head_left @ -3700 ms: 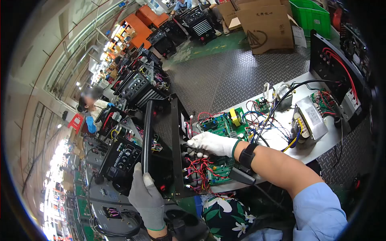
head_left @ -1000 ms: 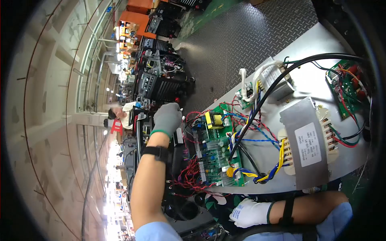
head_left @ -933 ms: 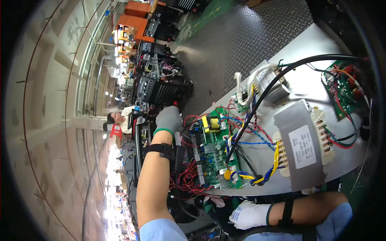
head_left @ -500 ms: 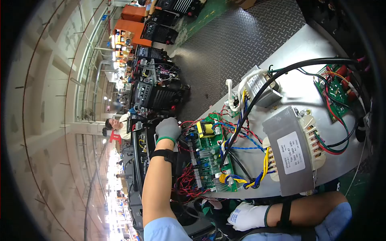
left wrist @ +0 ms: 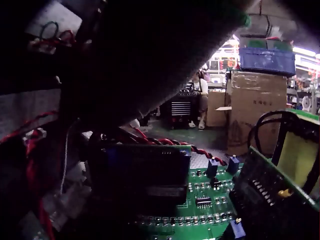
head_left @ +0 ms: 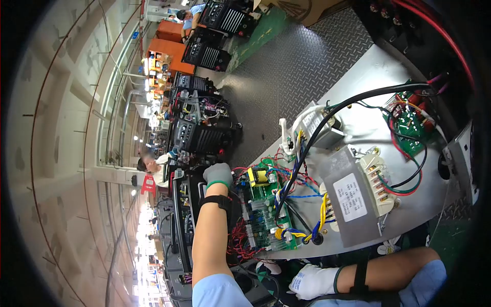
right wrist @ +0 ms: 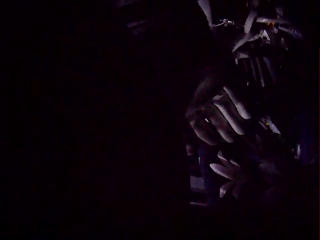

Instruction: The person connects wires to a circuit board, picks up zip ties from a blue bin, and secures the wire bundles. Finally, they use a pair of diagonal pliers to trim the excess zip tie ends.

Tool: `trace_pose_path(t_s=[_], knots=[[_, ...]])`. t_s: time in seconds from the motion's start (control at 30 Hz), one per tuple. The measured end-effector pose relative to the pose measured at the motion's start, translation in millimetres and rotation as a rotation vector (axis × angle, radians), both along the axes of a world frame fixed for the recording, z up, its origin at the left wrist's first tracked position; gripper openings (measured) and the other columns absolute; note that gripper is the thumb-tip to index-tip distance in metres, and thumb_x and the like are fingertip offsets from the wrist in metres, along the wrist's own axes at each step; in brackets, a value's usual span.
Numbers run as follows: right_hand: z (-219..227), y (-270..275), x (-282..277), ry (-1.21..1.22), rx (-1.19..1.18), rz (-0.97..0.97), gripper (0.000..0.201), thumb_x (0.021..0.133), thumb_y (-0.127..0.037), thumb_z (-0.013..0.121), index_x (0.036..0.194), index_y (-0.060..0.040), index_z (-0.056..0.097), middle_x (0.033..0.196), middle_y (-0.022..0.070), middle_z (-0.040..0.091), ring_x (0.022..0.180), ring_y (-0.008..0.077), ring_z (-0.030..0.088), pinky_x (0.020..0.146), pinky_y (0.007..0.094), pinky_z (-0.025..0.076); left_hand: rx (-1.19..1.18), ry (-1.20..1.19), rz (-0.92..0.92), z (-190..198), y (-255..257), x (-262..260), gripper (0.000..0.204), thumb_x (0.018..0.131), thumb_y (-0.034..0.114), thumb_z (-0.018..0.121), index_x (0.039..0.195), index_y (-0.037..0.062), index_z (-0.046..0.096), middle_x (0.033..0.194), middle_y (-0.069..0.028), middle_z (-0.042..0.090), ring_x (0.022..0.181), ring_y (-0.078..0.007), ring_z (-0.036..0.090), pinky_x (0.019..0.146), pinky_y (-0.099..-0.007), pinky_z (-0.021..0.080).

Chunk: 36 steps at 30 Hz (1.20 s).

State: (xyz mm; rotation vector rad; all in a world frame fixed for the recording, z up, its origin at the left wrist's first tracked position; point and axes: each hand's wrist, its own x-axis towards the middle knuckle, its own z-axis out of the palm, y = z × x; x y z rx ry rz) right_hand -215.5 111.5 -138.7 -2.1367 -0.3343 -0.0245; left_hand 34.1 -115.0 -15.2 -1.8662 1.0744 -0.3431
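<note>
In the head view, my left hand (head_left: 218,174), in a grey glove, reaches in at the black panel (head_left: 198,202) of an open electrical unit; its fingertips are hidden. The left wrist view has the dark glove (left wrist: 170,65) over a green circuit board (left wrist: 204,205), and I cannot tell what its fingers hold. My right hand (head_left: 313,281), in a white glove, rests low against the flowered cloth on my lap, below the metal base plate (head_left: 286,251). Loosely curled fingers (right wrist: 231,117) show in the dark right wrist view, with nothing seen between them.
A large transformer (head_left: 350,197) with a white label stands on the plate. Red wires (head_left: 240,240) bunch beside the board, and a thick black cable (head_left: 353,102) arches over. The handle bar (head_left: 180,230) runs along the panel's outer side. Similar black units (head_left: 197,134) line up beyond the patterned floor.
Earlier my left hand was on the handle bar and my right among the board's wires. The left now reaches in at the panel; the right has dropped to my lap. The head view has turned.
</note>
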Motion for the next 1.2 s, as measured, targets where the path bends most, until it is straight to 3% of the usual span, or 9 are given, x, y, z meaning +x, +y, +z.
trace_pose_path(t_s=[0.13, 0.27, 0.37, 0.4, 0.47, 0.6, 0.93, 1.03, 1.2], knots=[[1.7, -4.5, -8.1, -0.004, 0.003, 0.021, 0.030, 0.084, -0.032, 0.052, 0.099, -0.0068, 0.061, 0.086, 0.0124, 0.066, 0.078, 0.0313, 0.065, 0.063, 0.0463, 0.050, -0.014, 0.008, 0.043, 10.1, 5.9, -7.0, 0.027, 0.084, 0.021, 0.056, 0.105, 0.0101, 0.068, 0.109, -0.0132, 0.066, 0.104, -0.0288, 0.063, 0.082, -0.0408, 0.051], [-9.2, 5.9, -1.1, -0.135, 0.021, -0.010, 0.031, 0.084, -0.032, 0.052, 0.100, -0.0069, 0.061, 0.085, 0.0128, 0.066, 0.077, 0.0317, 0.065, 0.063, 0.0463, 0.050, -0.184, 0.383, -0.149, 38.6, 23.6, 5.6, 0.025, 0.076, 0.025, 0.068, 0.091, 0.0056, 0.069, 0.087, -0.0129, 0.069, 0.075, -0.0255, 0.066, 0.064, -0.0381, 0.051], [7.1, -5.6, -6.0, 0.001, -0.012, 0.060, 0.033, 0.086, -0.033, 0.050, 0.103, -0.0064, 0.059, 0.087, 0.0148, 0.066, 0.079, 0.0328, 0.065, 0.064, 0.0473, 0.050, -0.350, 1.102, 0.248, 49.0, 34.9, -3.9, 0.014, 0.079, 0.013, 0.067, 0.092, 0.0077, 0.069, 0.071, -0.0023, 0.064, 0.056, -0.0047, 0.048, 0.047, -0.0210, 0.037], [8.6, -4.3, -4.8, -0.003, -0.020, 0.067, 0.033, 0.086, -0.033, 0.050, 0.103, -0.0064, 0.059, 0.087, 0.0148, 0.066, 0.079, 0.0328, 0.065, 0.064, 0.0473, 0.050, -0.343, 1.174, 0.325, 43.4, 37.6, 13.3, 0.017, 0.078, 0.017, 0.069, 0.092, 0.0068, 0.070, 0.070, -0.0061, 0.065, 0.056, -0.0101, 0.053, 0.051, -0.0260, 0.043], [9.0, -3.2, -3.1, 0.046, -0.040, 0.095, 0.034, 0.087, -0.034, 0.049, 0.104, -0.0064, 0.059, 0.089, 0.0149, 0.066, 0.080, 0.0337, 0.065, 0.066, 0.0474, 0.050, -0.127, 0.685, -0.023, 31.8, 40.1, 11.2, 0.017, 0.078, 0.018, 0.068, 0.090, 0.0073, 0.071, 0.073, -0.0117, 0.067, 0.061, -0.0187, 0.061, 0.060, -0.0321, 0.049], [-0.1, 3.9, -1.7, 0.043, 0.001, 0.065, 0.035, 0.086, -0.035, 0.051, 0.104, -0.0058, 0.059, 0.089, 0.0152, 0.066, 0.081, 0.0352, 0.064, 0.070, 0.0479, 0.050, -0.089, 0.302, -0.057, 12.4, 41.9, 1.9, 0.018, 0.076, 0.016, 0.064, 0.091, 0.0115, 0.073, 0.089, -0.0166, 0.067, 0.084, -0.0326, 0.065, 0.078, -0.0385, 0.052], [-13.8, -1.9, 3.6, -0.002, 0.012, 0.058, 0.035, 0.086, -0.036, 0.051, 0.102, -0.0056, 0.059, 0.087, 0.0155, 0.065, 0.082, 0.0348, 0.064, 0.070, 0.0485, 0.049, -0.237, 0.320, -0.227, 17.9, 60.8, -13.2, 0.018, 0.080, 0.017, 0.056, 0.094, 0.0063, 0.060, 0.090, -0.0169, 0.065, 0.089, -0.0347, 0.063, 0.075, -0.0453, 0.050], [-18.0, -3.4, 1.6, -0.222, 0.266, -0.070, 0.034, 0.087, -0.036, 0.050, 0.100, -0.0057, 0.059, 0.087, 0.0149, 0.065, 0.081, 0.0342, 0.065, 0.068, 0.0478, 0.050, -0.136, 0.255, -0.163, 5.0, 51.4, 0.7, 0.019, 0.080, 0.014, 0.055, 0.097, 0.0073, 0.059, 0.090, -0.0178, 0.065, 0.090, -0.0351, 0.062, 0.076, -0.0459, 0.050], [4.0, -9.8, 7.8, 0.083, -0.049, 0.116, 0.036, 0.088, -0.035, 0.049, 0.106, -0.0056, 0.059, 0.091, 0.0157, 0.066, 0.084, 0.0335, 0.065, 0.071, 0.0465, 0.050, -0.187, 0.253, -0.188, -6.5, 49.5, -1.2, 0.016, 0.079, 0.011, 0.055, 0.093, 0.0065, 0.060, 0.089, -0.0173, 0.065, 0.090, -0.0362, 0.062, 0.076, -0.0471, 0.050]])
